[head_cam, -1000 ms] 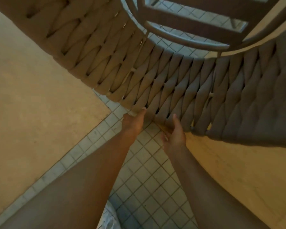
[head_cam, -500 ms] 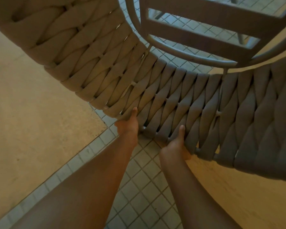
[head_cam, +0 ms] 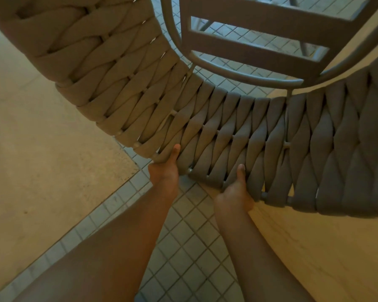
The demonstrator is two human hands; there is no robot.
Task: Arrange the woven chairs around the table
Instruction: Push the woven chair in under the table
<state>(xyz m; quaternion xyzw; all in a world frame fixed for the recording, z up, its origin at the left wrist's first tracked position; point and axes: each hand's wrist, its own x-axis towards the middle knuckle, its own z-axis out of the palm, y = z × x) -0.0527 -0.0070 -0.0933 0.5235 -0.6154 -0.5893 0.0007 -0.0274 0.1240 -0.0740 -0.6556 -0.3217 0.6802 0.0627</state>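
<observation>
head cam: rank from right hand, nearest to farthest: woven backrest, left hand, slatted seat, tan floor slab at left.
1. woven backrest: gripped by the right hand.
2. left hand: just left, on the same rim.
3. slatted seat: above, beyond the weave.
4. tan floor slab: far left.

Passage ahead is blocked by the woven chair back (head_cam: 227,131); open tiled floor (head_cam: 190,236) is left between the forearms.

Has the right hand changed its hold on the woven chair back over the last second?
Yes. The right hand was open just under the woven chair back; now it clasps the lower rim, thumb up on the weave.
</observation>
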